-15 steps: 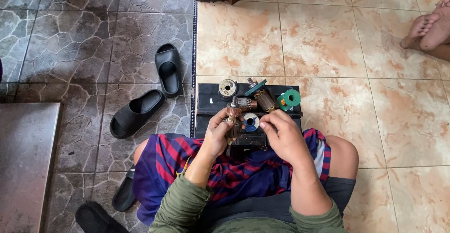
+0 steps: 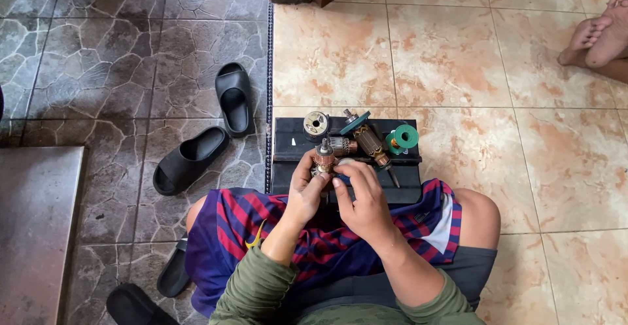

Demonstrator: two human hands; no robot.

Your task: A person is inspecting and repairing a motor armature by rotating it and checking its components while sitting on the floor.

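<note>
My left hand (image 2: 305, 191) grips a small motor armature (image 2: 323, 157) with copper windings, held upright over a black mat (image 2: 288, 161). My right hand (image 2: 364, 197) is closed next to it, fingertips pressed against the armature's lower part; what it pinches is hidden. A second, longer armature (image 2: 370, 143) lies on the mat just beyond my hands, next to a short copper-wound part (image 2: 343, 146).
On the mat's far edge lie a round metal spool (image 2: 316, 123) and a green tape roll (image 2: 404, 136). Two black slippers (image 2: 210, 127) lie on the dark stone floor to the left. Another person's bare feet (image 2: 600, 34) rest at top right. A grey slab (image 2: 36, 227) stands at lower left.
My right hand has moved in closer over the armature, covering the blue-ringed part that showed before. My left hand keeps its hold.
</note>
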